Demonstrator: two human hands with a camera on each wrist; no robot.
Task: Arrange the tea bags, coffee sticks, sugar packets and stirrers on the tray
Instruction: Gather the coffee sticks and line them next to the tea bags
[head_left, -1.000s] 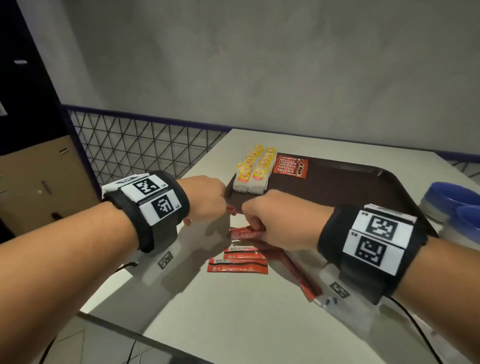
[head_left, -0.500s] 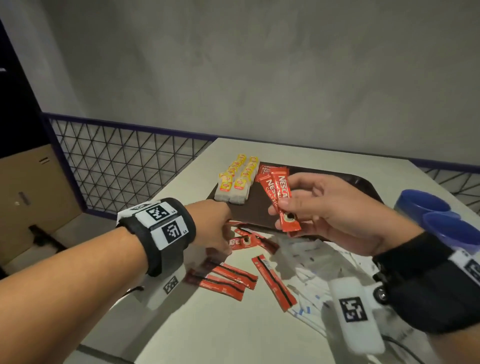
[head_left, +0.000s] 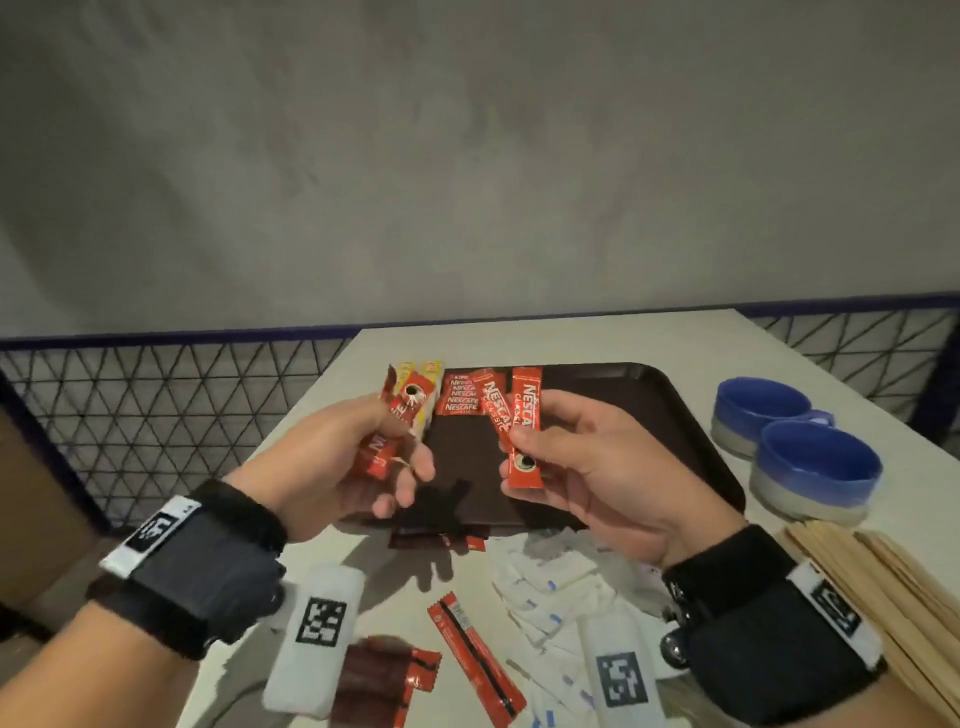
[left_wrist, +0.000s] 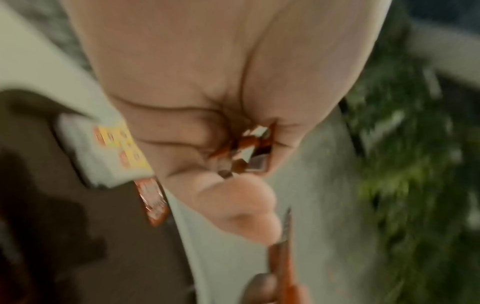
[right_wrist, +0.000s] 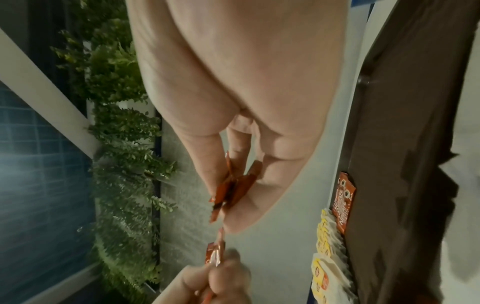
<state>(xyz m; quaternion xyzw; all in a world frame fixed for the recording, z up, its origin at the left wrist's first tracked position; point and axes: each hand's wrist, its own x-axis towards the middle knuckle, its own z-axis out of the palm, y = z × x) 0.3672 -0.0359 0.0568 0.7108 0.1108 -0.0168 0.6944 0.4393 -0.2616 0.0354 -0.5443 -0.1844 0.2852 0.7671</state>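
Over the brown tray (head_left: 675, 441), my right hand (head_left: 519, 460) pinches two red coffee sticks (head_left: 519, 415) upright between thumb and fingers; the right wrist view shows them edge-on (right_wrist: 231, 185). My left hand (head_left: 397, 447) grips a small bunch of red coffee sticks (head_left: 402, 415) above the tray's left edge, crumpled in the left wrist view (left_wrist: 249, 152). Yellow tea bags (head_left: 423, 371) and several laid coffee sticks (head_left: 460, 397) sit at the tray's far left. Loose coffee sticks (head_left: 475, 660), white sugar packets (head_left: 550, 587) and wooden stirrers (head_left: 883, 597) lie on the table in front of the tray.
Two blue cups (head_left: 815, 462) stand to the right of the tray. The table's left edge runs beside a black mesh railing (head_left: 156, 405). A grey wall (head_left: 467, 156) rises behind the table.
Both hands have risen from the table to above the tray. The right hand picked up two coffee sticks, then the left hand came up gripping more sticks.
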